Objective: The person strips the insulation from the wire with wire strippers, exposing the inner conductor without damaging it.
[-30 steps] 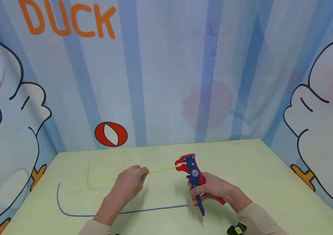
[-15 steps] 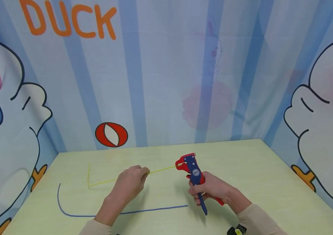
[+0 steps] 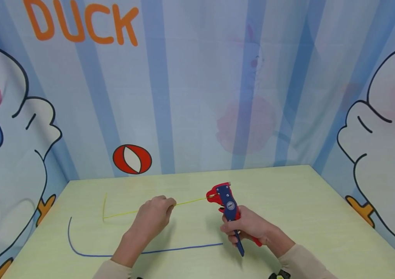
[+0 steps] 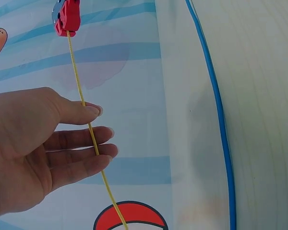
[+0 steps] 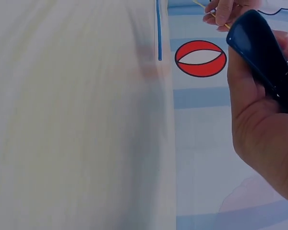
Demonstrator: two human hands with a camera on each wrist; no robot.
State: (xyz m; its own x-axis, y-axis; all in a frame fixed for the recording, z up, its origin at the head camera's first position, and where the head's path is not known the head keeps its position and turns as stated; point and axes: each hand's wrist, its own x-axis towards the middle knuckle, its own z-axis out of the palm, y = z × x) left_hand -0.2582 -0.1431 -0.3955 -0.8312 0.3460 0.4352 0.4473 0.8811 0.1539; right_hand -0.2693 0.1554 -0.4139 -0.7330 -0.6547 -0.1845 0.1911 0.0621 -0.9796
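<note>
Beige sleeves (image 3: 303, 263), bare hands (image 3: 155, 215), black-and-yellow wrist device (image 3: 284, 274)

- from my seat I'm seeing a red and dark-blue hand tool (image 3: 231, 214) with a pale round badge (image 3: 230, 205)
- thin wire (image 3: 191, 201) is coming through plain yellow, other wire (image 3: 183, 248) is showing solid blue
- tabletop (image 3: 305, 209) is looking pale yellow, faint grain
- backdrop (image 3: 200, 77) is rocking two-tone blue stripes, orange DUCK letters (image 3: 116, 23) and a red-and-white ball (image 3: 132, 159)
- sleeves (image 3: 303, 262) are reading beige
</note>
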